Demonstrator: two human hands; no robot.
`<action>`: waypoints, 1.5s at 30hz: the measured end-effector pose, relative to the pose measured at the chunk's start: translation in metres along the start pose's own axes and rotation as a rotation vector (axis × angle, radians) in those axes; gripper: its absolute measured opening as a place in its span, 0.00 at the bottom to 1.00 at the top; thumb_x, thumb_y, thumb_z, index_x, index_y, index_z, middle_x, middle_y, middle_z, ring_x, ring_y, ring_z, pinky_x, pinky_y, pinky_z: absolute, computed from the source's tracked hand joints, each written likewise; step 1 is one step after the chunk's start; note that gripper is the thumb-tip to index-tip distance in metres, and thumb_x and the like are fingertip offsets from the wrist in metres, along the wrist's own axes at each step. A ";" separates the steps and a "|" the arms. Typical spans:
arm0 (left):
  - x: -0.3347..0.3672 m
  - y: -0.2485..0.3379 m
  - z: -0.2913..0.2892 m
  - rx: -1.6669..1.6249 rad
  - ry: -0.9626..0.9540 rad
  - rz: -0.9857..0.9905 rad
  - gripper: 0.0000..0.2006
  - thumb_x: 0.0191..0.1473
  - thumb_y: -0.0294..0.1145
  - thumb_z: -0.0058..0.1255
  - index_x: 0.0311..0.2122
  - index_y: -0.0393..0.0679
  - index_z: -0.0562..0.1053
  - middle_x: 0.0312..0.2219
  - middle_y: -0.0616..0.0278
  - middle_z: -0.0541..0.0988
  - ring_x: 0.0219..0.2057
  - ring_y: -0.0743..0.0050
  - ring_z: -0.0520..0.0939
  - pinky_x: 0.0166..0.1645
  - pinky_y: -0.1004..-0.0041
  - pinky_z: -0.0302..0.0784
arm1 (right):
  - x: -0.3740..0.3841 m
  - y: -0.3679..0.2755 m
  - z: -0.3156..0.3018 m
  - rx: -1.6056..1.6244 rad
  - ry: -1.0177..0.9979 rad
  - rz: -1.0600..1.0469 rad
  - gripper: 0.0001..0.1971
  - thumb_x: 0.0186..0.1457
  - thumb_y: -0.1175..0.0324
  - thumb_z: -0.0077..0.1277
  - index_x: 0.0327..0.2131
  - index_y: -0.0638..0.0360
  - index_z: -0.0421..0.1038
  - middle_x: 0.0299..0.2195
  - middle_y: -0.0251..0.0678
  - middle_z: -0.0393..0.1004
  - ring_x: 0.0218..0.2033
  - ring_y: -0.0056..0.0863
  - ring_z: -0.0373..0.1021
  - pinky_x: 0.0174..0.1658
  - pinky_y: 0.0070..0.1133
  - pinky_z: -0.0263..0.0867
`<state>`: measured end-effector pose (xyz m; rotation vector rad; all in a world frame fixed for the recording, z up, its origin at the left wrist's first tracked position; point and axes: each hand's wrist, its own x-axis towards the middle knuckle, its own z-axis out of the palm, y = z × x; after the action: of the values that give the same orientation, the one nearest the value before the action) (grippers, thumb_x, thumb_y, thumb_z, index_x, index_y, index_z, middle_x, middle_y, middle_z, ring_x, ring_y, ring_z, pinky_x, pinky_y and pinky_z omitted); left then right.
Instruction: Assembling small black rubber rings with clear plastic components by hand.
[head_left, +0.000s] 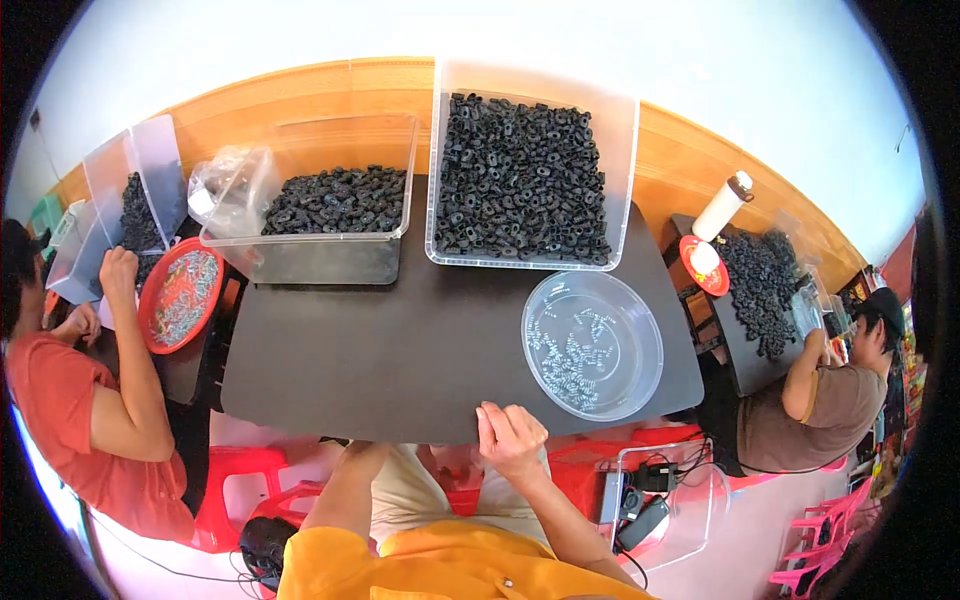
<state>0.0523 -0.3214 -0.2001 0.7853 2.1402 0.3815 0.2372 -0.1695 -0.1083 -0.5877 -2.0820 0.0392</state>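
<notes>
A stray knock from the right hand (512, 437), at the table's (400, 350) five-o'clock edge, could spill metal pieces (567, 376) from the clear bowl (632, 350) near four o'clock. The hand curls, its grip indeterminable; the left hand is hidden. Black parts (525, 180) lie toward one o'clock.

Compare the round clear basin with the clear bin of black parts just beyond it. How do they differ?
Shape: the basin is round; the bin is box-shaped.
Size: the basin looks smaller than the bin.
Contents: small shiny pieces only partly cover the basin's bottom; the bin holds a broad mass of black parts.
Shared: both are see-through, open-topped and on the dark table.
</notes>
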 end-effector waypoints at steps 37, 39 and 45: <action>0.031 -0.010 0.113 0.744 0.072 0.713 0.17 0.53 0.46 0.39 0.41 0.48 0.72 0.46 0.63 0.69 0.55 0.67 0.60 0.61 0.60 0.41 | -0.008 0.001 -0.003 0.000 0.023 -0.026 0.05 0.43 0.72 0.55 0.25 0.58 0.69 0.16 0.32 0.60 0.16 0.27 0.63 0.19 0.21 0.60; 0.025 -0.020 0.126 0.630 0.144 0.825 0.15 0.52 0.45 0.42 0.41 0.49 0.72 0.44 0.63 0.70 0.54 0.66 0.61 0.61 0.60 0.41 | -0.006 -0.001 -0.001 0.007 0.039 -0.020 0.05 0.43 0.72 0.55 0.25 0.59 0.69 0.17 0.32 0.61 0.16 0.26 0.63 0.19 0.21 0.61; -0.029 0.022 0.086 0.081 -0.455 0.671 0.17 0.53 0.43 0.46 0.43 0.44 0.72 0.38 0.61 0.76 0.42 0.63 0.75 0.56 0.64 0.56 | -0.002 -0.002 0.005 0.022 0.071 -0.028 0.05 0.42 0.73 0.55 0.23 0.58 0.68 0.17 0.32 0.61 0.18 0.26 0.64 0.20 0.21 0.62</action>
<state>0.1422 -0.3234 -0.2260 1.4808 1.4368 0.4072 0.2331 -0.1714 -0.1124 -0.5389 -2.0184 0.0251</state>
